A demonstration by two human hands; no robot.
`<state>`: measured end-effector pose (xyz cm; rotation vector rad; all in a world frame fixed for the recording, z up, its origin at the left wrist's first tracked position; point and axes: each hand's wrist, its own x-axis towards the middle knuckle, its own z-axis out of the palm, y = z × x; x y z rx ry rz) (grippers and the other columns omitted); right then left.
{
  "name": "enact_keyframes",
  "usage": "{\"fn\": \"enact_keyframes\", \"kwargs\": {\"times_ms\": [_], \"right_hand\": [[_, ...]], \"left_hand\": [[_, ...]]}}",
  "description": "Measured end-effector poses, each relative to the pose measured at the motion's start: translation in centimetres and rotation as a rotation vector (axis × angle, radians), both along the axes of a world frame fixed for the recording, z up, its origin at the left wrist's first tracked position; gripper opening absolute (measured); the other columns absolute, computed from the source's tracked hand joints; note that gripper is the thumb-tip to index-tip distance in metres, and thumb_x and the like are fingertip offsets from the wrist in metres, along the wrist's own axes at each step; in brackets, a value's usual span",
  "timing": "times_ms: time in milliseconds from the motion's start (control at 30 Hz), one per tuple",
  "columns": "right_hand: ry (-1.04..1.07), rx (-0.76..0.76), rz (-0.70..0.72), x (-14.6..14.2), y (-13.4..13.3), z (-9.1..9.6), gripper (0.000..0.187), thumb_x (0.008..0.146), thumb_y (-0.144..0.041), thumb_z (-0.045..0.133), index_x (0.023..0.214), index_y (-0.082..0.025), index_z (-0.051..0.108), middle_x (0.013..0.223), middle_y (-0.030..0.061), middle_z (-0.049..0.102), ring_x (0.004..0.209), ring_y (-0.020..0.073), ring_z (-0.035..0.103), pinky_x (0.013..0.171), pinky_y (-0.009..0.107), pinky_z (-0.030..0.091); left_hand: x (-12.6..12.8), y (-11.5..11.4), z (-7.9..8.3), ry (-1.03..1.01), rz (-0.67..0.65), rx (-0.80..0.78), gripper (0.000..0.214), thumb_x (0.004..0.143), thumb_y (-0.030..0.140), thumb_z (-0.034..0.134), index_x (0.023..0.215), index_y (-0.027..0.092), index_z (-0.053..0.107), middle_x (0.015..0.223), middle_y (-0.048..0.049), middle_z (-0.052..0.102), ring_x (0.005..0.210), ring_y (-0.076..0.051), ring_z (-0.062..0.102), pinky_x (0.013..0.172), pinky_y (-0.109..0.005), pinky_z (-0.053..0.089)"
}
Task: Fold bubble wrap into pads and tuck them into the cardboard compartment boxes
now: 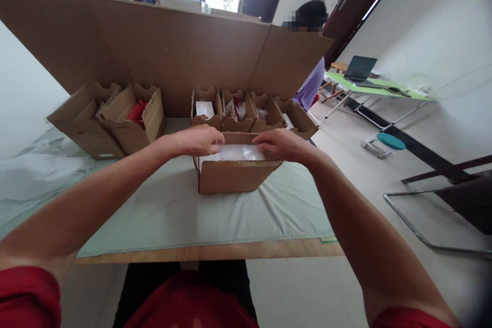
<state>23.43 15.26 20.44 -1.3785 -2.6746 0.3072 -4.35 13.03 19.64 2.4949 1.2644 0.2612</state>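
Note:
A small open cardboard box (232,176) stands on the pale green cloth in front of me. Inside it lies something wrapped in clear plastic (234,152). My left hand (200,140) rests on the box's left rim, fingers curled down onto the plastic wrap. My right hand (281,144) is at the right rim, fingers bent over the wrap's other end. Both hands press or grip the wrapped item from opposite sides.
Behind stand several small open cartons (246,110) and two more at the left (111,118), some with red and white contents. A large cardboard sheet (161,46) stands at the back. A person (312,82) sits beyond it. A laptop on a green table (359,69), a stool (388,141) and a chair frame (442,205) stand at the right.

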Motion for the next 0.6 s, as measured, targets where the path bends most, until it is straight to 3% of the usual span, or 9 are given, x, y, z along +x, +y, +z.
{"fn": "enact_keyframes", "kwargs": {"times_ms": [100,167,233,333,400,500,600], "right_hand": [[0.425,0.207,-0.241,3.8,-3.2,-0.4,0.029,0.09,-0.038,0.061,0.106,-0.021,0.079,0.096,0.005,0.079,0.085,0.0224,0.072,0.078,0.033,0.056],[0.649,0.253,-0.374,6.3,-5.3,-2.6,0.033,0.089,-0.048,0.064,0.103,-0.021,0.078,0.095,0.0067,0.079,0.087,0.0243,0.072,0.082,0.038,0.057],[0.788,0.154,-0.472,8.0,-6.6,-6.2,0.036,0.085,-0.053,0.068,0.098,-0.021,0.077,0.095,0.0084,0.078,0.088,0.0253,0.072,0.082,0.041,0.058],[0.822,-0.111,-0.493,8.4,-7.1,-11.8,0.051,0.074,-0.058,0.078,0.109,-0.022,0.072,0.113,0.0132,0.076,0.104,0.0307,0.071,0.083,0.044,0.059],[0.818,-0.201,-0.434,7.5,-6.9,-14.4,0.068,0.07,-0.058,0.081,0.126,-0.023,0.065,0.133,0.016,0.068,0.122,0.0346,0.064,0.087,0.046,0.058],[0.839,-0.269,-0.311,5.7,-6.1,-15.8,0.081,0.071,-0.062,0.081,0.138,-0.026,0.055,0.146,0.0157,0.058,0.133,0.0349,0.056,0.094,0.048,0.055],[0.913,-0.311,-0.261,4.5,-5.2,-16.0,0.083,0.07,-0.065,0.081,0.138,-0.026,0.054,0.146,0.015,0.058,0.129,0.0341,0.059,0.098,0.049,0.054]], "left_hand": [[-3.3,-3.7,0.3,-0.34,0.245,0.084,0.036,0.088,0.039,0.057,0.112,0.018,0.074,0.097,-0.0055,0.076,0.084,-0.019,0.067,0.078,-0.03,0.05],[-5.1,-6.4,-2.2,-0.574,0.458,0.116,0.045,0.089,0.048,0.058,0.117,0.016,0.071,0.1,-0.0079,0.075,0.086,-0.02,0.069,0.079,-0.033,0.054],[-5.6,-8.9,-6.5,-0.767,0.64,0.127,0.057,0.086,0.054,0.06,0.125,0.014,0.066,0.112,-0.0126,0.074,0.099,-0.024,0.069,0.088,-0.038,0.056],[-3.4,-11.5,-13.7,-0.856,0.727,0.015,0.078,0.079,0.057,0.067,0.143,0.016,0.051,0.141,-0.0195,0.06,0.127,-0.033,0.06,0.103,-0.05,0.05],[-0.8,-12.5,-17.1,-0.876,0.73,-0.06,0.09,0.076,0.057,0.07,0.15,0.015,0.042,0.153,-0.0233,0.048,0.14,-0.038,0.049,0.111,-0.056,0.043],[2.6,-12.6,-19.6,-0.915,0.662,-0.051,0.095,0.074,0.051,0.075,0.154,0.018,0.035,0.16,-0.0218,0.039,0.149,-0.038,0.036,0.122,-0.058,0.029],[4.0,-11.8,-20.0,-0.986,0.675,0.002,0.093,0.075,0.045,0.076,0.154,0.02,0.033,0.159,-0.0202,0.039,0.15,-0.037,0.034,0.125,-0.057,0.023]]}}
